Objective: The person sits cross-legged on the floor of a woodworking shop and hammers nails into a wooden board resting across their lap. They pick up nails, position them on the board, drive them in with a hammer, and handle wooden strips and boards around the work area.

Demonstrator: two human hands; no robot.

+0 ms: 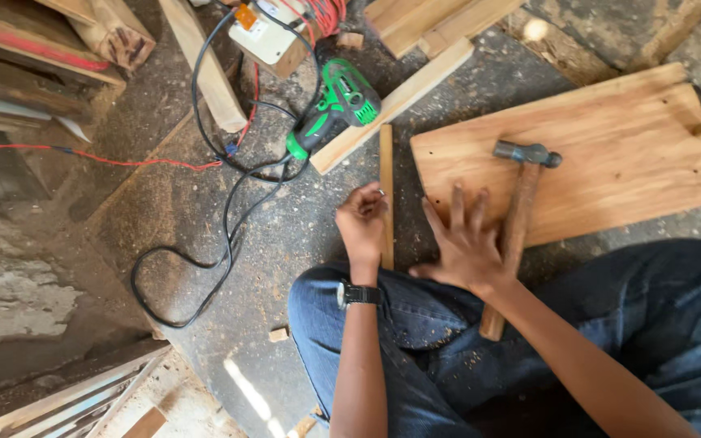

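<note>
Head view: right hand [462, 243] splayed flat on board [610, 154].

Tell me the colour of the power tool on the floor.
Green and black power tool, clearest in the head view.

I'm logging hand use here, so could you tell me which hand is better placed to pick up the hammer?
Probably the right hand: it lies open on the board, touching the hammer handle. The left hand is closed by the thin wooden strip.

A thin wooden strip [386, 182] lies lengthwise on the floor, beside a flat plywood board [610, 154] bearing a wooden-handled hammer [518, 219].
</note>
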